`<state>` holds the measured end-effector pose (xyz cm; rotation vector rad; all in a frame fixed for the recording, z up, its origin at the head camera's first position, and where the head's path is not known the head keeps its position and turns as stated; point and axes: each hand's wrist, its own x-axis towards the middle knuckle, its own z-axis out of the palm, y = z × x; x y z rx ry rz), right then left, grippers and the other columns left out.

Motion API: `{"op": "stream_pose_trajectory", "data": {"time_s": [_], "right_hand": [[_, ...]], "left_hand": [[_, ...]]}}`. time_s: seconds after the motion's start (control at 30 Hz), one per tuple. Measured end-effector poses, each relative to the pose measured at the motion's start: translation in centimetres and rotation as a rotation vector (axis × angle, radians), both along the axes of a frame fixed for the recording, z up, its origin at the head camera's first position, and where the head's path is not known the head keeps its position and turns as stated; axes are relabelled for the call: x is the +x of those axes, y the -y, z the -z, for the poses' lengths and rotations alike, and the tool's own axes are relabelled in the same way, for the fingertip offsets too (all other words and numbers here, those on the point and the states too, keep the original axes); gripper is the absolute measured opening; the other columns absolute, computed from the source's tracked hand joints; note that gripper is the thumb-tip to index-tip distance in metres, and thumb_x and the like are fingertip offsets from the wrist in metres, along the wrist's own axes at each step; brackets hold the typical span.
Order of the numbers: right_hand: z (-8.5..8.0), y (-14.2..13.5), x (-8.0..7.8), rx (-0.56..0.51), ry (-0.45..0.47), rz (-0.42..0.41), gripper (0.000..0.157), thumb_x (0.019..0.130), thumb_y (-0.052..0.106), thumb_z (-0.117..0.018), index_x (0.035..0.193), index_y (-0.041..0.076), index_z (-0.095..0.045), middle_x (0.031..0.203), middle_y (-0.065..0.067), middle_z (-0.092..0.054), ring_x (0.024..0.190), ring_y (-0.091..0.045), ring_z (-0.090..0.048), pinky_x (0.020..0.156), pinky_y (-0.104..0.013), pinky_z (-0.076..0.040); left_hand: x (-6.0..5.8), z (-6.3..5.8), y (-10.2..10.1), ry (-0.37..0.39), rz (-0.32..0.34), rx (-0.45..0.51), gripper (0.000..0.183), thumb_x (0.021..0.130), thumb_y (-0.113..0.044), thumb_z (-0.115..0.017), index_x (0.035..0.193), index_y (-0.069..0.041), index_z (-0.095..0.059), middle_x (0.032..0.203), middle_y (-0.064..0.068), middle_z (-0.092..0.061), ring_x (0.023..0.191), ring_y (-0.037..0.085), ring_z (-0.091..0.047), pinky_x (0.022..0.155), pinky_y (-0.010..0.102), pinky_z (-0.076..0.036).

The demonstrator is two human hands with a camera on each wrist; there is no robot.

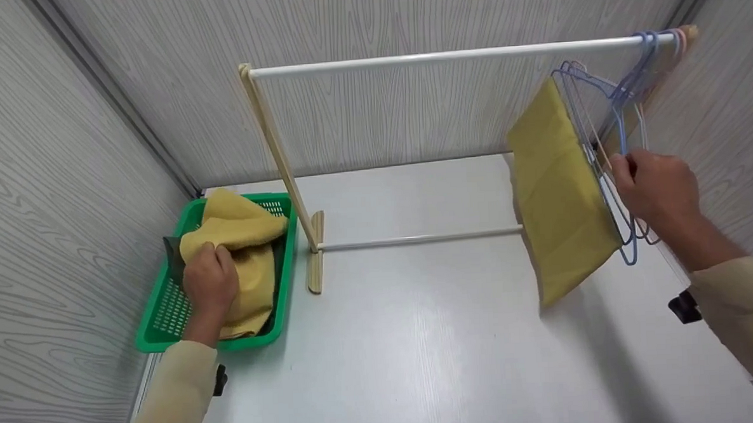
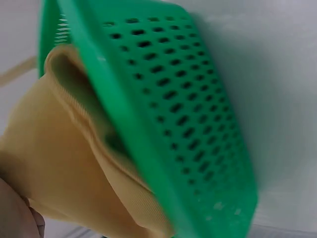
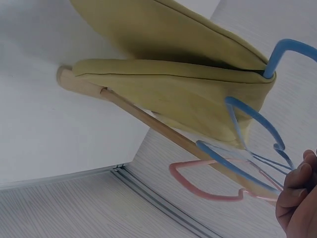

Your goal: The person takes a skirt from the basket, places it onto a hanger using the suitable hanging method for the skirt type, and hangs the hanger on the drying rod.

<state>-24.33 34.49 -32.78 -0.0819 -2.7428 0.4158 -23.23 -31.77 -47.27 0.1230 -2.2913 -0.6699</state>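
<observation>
At the left, my left hand (image 1: 211,282) pinches a folded yellow cloth (image 1: 252,274) that lies in a green plastic basket (image 1: 285,273). The left wrist view shows the cloth's ribbed edge against the basket's perforated side. On the right, my right hand (image 1: 658,186) grips a blue hanger (image 1: 622,124) among several hangers bunched at the rack's right end. Beside that hand a second yellow cloth (image 1: 560,203) hangs folded over a hanger. In the right wrist view, a pink hanger (image 3: 198,193) and blue ones run together toward my curled fingers.
The rack's white top bar (image 1: 440,57) spans from a wooden post (image 1: 275,149) near the basket to the right side. A lower bar (image 1: 416,239) runs just above the white table (image 1: 420,349). Dark fabric (image 1: 174,258) hangs over the basket's left rim. Wood-grain panels enclose the table.
</observation>
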Motion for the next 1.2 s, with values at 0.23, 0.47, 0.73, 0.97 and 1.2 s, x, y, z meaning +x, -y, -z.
{"op": "stream_pose_trajectory", "data": {"time_s": [0.23, 0.47, 0.73, 0.97, 1.2], "right_hand": [[0.2, 0.3, 0.2, 0.001, -0.055, 0.004, 0.051, 0.103, 0.039, -0.04, 0.075, 0.0, -0.056, 0.065, -0.017, -0.05, 0.064, -0.034, -0.046, 0.056, -0.041, -0.032], [0.4, 0.5, 0.5, 0.0, -0.133, -0.02, 0.048, 0.102, 0.036, -0.046, 0.072, 0.0, -0.056, 0.063, -0.017, -0.051, 0.059, -0.033, -0.046, 0.053, -0.04, -0.03], [0.4, 0.4, 0.6, -0.007, -0.191, -0.014, 0.046, 0.1, 0.032, -0.049, 0.072, -0.003, -0.059, 0.063, -0.019, -0.055, 0.058, -0.032, -0.048, 0.052, -0.038, -0.03], [0.4, 0.5, 0.8, -0.011, -0.163, 0.011, 0.045, 0.101, 0.032, -0.047, 0.075, -0.003, -0.059, 0.065, -0.019, -0.055, 0.061, -0.033, -0.049, 0.054, -0.038, -0.032], [0.2, 1.0, 0.8, -0.019, -0.159, 0.008, 0.046, 0.101, 0.033, -0.046, 0.075, -0.003, -0.06, 0.065, -0.019, -0.054, 0.061, -0.033, -0.049, 0.054, -0.039, -0.034]], "left_hand": [[-0.4, -2.0, -3.4, -0.114, 0.138, 0.013, 0.032, 0.099, -0.008, -0.046, 0.07, 0.002, -0.041, 0.06, 0.016, -0.036, 0.054, 0.036, -0.04, 0.056, 0.042, -0.03], [0.0, -3.8, -7.5, -0.142, 0.213, 0.014, 0.025, 0.098, -0.01, -0.047, 0.076, 0.003, -0.046, 0.067, 0.016, -0.041, 0.062, 0.031, -0.044, 0.061, 0.039, -0.031], [0.2, -5.6, -12.3, -0.234, 0.33, -0.031, 0.022, 0.095, -0.012, -0.049, 0.077, 0.002, -0.047, 0.067, 0.015, -0.043, 0.065, 0.03, -0.045, 0.06, 0.04, -0.037], [0.4, -5.7, -16.8, -0.253, 0.485, -0.059, 0.019, 0.092, -0.009, -0.052, 0.075, -0.001, -0.047, 0.065, 0.011, -0.041, 0.063, 0.027, -0.044, 0.059, 0.038, -0.037], [1.3, -1.9, -19.3, -0.115, 0.702, -0.192, 0.022, 0.092, -0.008, -0.054, 0.071, -0.007, -0.046, 0.064, 0.004, -0.043, 0.061, 0.02, -0.043, 0.058, 0.033, -0.039]]}}
